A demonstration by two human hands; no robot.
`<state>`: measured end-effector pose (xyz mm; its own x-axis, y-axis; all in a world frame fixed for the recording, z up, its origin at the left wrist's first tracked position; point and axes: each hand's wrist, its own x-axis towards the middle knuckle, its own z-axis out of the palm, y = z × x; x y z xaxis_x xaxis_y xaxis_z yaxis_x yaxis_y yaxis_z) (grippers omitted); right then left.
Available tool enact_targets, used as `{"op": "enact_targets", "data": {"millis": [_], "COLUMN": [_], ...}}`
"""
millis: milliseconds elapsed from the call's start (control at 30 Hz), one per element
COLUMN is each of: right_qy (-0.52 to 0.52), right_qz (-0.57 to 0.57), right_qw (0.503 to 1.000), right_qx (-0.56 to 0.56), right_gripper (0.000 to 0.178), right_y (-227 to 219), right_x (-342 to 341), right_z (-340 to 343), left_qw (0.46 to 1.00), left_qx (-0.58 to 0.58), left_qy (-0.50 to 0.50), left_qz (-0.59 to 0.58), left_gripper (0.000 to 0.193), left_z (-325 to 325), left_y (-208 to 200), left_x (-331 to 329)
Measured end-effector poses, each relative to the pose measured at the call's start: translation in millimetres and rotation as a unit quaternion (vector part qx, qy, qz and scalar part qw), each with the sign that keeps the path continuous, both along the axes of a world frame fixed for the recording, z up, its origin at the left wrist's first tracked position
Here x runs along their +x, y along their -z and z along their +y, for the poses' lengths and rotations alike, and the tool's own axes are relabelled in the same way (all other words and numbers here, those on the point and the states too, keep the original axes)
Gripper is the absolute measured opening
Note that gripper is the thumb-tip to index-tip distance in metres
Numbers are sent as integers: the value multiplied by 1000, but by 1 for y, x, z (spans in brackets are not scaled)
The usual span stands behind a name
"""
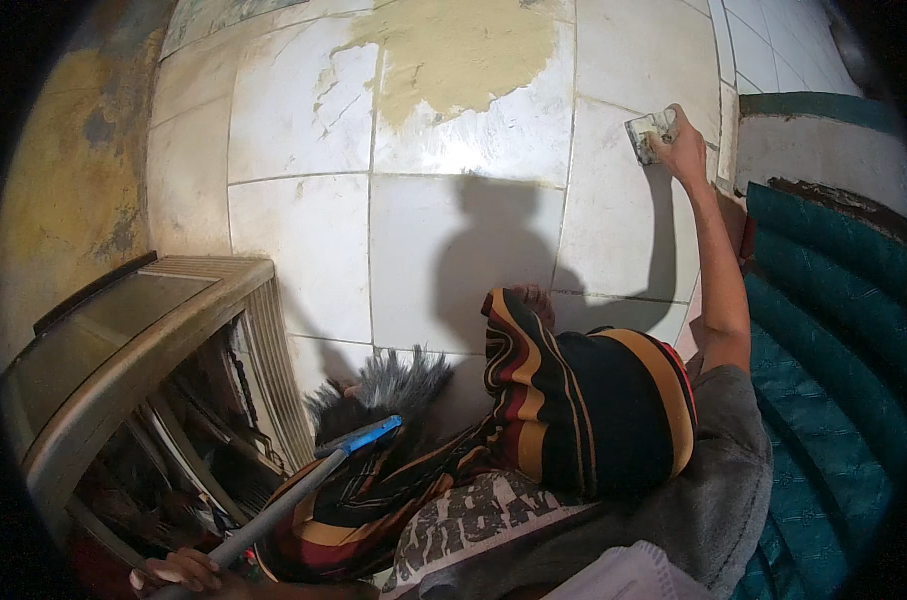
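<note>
My left hand (182,572) is at the lower left, its fingers wrapped round the grey handle of a broom (274,508). The broom's blue head (374,434) carries dark grey bristles (394,385), spread on the tiles beside my striped trouser leg. My right arm stretches out to the far right. There my right hand (682,150) is closed on a small pale block with dark stains (648,136), held at the white tiles (624,230). The fingers cover part of the block, and its exact kind does not show.
A tan, rough-edged patch (464,55) covers several tiles at the far side. To the left stands a cream-framed cabinet (264,330) beside a stained yellow wall (84,150). Dark green quilted upholstery (824,370) fills the right side. My shadow (494,250) falls across the tiles.
</note>
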<state>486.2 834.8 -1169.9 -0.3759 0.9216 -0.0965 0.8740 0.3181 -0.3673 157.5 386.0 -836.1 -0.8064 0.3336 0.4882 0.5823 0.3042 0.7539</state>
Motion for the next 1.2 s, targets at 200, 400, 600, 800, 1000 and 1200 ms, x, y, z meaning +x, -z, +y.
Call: {"op": "enact_targets", "data": {"millis": [200,400,600,800,1000,1200], "right_qy": [-43,-57,-64,-41,8,19], "right_qz": [-14,0,-14,2,7,15], "right_qw": [998,998,998,998,999,999], "right_qx": [41,-4,-25,-45,-37,-25], "right_gripper": [46,44,40,54,58,62], "right_y": [13,-2,-3,3,4,29], "right_x": [13,8,6,-3,-8,14], "right_z": [8,10,13,3,2,2], "left_qw": [1000,999,1000,999,999,996], "left_qx": [-3,18,-6,11,5,-10], "left_qy": [9,36,21,18,19,48], "left_qz": [-2,-21,-15,-28,-47,-81], "left_gripper": [47,45,45,47,47,42], "left_z": [6,10,17,11,-8,-27], "left_y": [-2,-1,-1,1,10,10], "left_x": [5,8,10,-3,-23,-32]}}
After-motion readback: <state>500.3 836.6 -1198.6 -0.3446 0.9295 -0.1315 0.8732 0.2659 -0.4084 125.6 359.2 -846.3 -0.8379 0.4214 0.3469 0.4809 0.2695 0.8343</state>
